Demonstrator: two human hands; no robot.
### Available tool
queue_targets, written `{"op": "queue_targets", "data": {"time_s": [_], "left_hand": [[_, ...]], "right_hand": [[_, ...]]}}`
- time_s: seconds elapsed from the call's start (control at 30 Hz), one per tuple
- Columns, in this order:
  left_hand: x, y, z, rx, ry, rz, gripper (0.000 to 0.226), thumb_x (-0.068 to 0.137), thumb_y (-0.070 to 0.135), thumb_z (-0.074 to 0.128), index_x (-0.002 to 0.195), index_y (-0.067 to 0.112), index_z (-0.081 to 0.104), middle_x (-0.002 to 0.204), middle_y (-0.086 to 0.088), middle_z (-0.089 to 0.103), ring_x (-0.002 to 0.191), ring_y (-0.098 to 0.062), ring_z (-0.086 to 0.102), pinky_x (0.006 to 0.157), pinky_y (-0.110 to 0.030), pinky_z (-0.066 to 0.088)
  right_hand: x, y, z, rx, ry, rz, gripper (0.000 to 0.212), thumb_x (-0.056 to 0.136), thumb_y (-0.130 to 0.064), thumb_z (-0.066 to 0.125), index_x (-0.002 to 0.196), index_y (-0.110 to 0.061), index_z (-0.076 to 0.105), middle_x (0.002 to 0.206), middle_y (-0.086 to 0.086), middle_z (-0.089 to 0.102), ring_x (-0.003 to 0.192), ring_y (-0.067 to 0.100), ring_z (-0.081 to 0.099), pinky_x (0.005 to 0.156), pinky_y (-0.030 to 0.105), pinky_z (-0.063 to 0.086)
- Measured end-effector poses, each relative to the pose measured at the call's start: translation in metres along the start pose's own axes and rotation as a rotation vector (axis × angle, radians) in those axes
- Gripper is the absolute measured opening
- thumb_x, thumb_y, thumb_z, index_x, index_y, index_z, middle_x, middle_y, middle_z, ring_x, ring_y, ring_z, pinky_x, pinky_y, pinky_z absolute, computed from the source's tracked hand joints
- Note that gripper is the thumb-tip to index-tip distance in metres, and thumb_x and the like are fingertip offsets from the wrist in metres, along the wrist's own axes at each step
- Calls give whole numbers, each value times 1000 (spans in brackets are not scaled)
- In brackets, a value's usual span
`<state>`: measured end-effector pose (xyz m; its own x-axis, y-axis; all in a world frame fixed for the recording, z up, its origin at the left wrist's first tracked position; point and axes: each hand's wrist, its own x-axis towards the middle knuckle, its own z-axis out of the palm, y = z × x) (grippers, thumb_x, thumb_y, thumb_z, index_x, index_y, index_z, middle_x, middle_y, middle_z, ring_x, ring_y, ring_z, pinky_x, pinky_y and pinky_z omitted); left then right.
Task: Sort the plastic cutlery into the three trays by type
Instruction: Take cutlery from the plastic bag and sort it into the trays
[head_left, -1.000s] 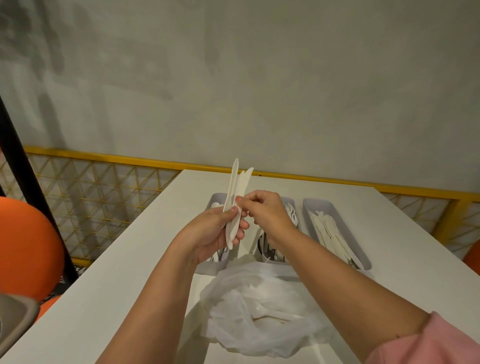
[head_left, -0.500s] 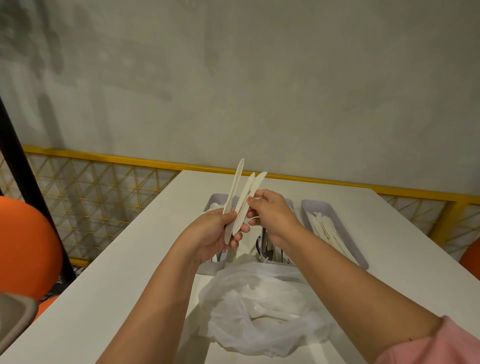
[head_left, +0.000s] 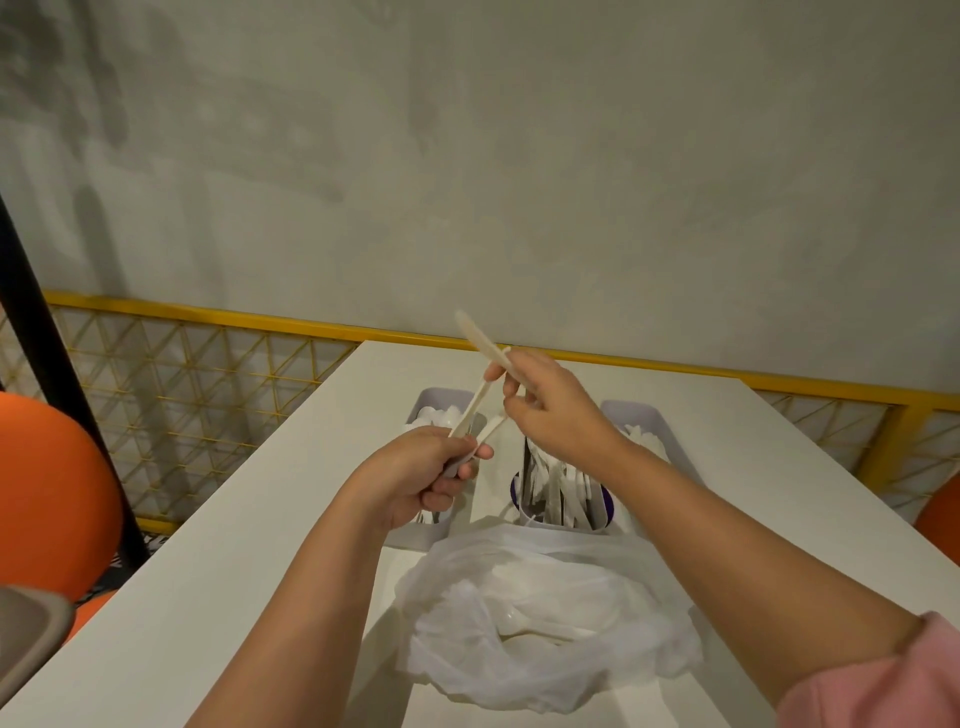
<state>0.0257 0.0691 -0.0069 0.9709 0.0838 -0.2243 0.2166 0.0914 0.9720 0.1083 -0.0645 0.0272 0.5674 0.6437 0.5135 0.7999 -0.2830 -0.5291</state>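
Note:
My left hand (head_left: 431, 473) grips two white plastic cutlery pieces (head_left: 475, 408) that point up and to the right. Just above, my right hand (head_left: 550, 410) pinches a single white plastic knife (head_left: 475, 332), its tip slanting up to the left. Both hands hover over three grey trays: the left tray (head_left: 434, 402), the middle tray (head_left: 605, 506) and the right tray (head_left: 641, 415), each holding white cutlery. In front of the trays lies a crumpled clear plastic bag (head_left: 545, 613) with more white cutlery inside.
The white table (head_left: 234, 545) stands against a yellow mesh railing (head_left: 208, 389) and a grey wall. An orange chair (head_left: 47, 493) and a black pole (head_left: 62, 405) are at the left. Another orange seat (head_left: 940, 519) shows at the right edge.
My right hand has drawn one knife out of the bunch in my left hand and lifted it up to the right. The left hand has sunk slightly with the other pieces.

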Motion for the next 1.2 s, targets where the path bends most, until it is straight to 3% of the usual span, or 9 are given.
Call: {"op": "queue_targets", "data": {"time_s": [0.2, 0.3, 0.37, 0.47, 0.53, 0.6, 0.8, 0.97, 1.2], "left_hand": [[-5, 1, 2, 155, -99, -36, 26, 101, 22, 38, 94, 9, 60, 53, 5, 42, 38, -4, 24, 35, -14, 17], [-7, 1, 2, 179, -152, -24, 25, 100, 23, 39, 100, 9, 60, 53, 5, 42, 39, -3, 24, 36, -13, 18], [-8, 1, 1, 160, -173, -19, 25, 100, 21, 39, 101, 8, 60, 53, 5, 43, 39, -3, 24, 35, -13, 19], [-7, 1, -1, 52, -179, -1, 23, 99, 12, 38, 89, 8, 58, 53, 3, 47, 36, -1, 27, 33, -11, 19], [-7, 3, -1, -26, -179, -3, 23, 98, 7, 37, 84, 9, 55, 54, 3, 49, 34, -1, 27, 32, -11, 19], [-7, 4, -1, -86, -170, -21, 19, 97, 7, 39, 89, 10, 56, 58, 1, 51, 35, 0, 27, 31, -10, 20], [-5, 6, -1, -245, -68, -43, 18, 97, 8, 38, 99, 2, 55, 60, -6, 65, 32, -2, 36, 30, -11, 33], [-3, 8, 2, -383, 31, 49, 21, 99, 16, 39, 93, 5, 55, 61, -7, 69, 33, -3, 46, 34, -13, 44], [-3, 9, 2, -401, 101, 127, 13, 96, 15, 47, 92, 10, 58, 67, -4, 70, 43, -8, 54, 45, -16, 51]], "right_hand": [[-5, 2, 0, -634, -242, -216, 33, 101, -22, 34, 129, -23, 50, 120, 1, 47, 110, 15, 33, 91, 27, 21], [-8, 4, -1, -743, -334, -231, 34, 101, -22, 34, 132, -26, 47, 135, -3, 44, 138, 15, 23, 114, 38, 3], [-10, 4, -3, -713, -390, -190, 33, 101, -23, 31, 129, -24, 48, 130, -1, 51, 133, 16, 33, 116, 42, 0], [-14, 1, -8, -593, -454, -133, 29, 102, -26, 28, 117, -17, 51, 108, 4, 61, 94, 17, 49, 94, 34, 33], [-18, 2, -7, -587, -451, -118, 30, 102, -31, 26, 114, -15, 48, 102, 7, 62, 80, 15, 46, 66, 28, 32], [-20, 6, -4, -609, -434, -113, 34, 102, -37, 24, 118, -16, 46, 99, 8, 64, 75, 14, 45, 53, 24, 28], [-24, 11, -7, -519, -444, -1, 46, 96, -48, 31, 128, -18, 45, 96, 7, 62, 77, 16, 45, 51, 20, 27], [-29, 25, -15, -445, -430, 97, 31, 99, -33, 40, 122, -13, 49, 79, -3, 52, 61, 8, 42, 50, 20, 28], [-27, 66, -39, -147, -140, 630, 21, 100, -18, 37, 112, -7, 51, 70, -1, 45, 57, 11, 42, 49, 20, 33]]}}
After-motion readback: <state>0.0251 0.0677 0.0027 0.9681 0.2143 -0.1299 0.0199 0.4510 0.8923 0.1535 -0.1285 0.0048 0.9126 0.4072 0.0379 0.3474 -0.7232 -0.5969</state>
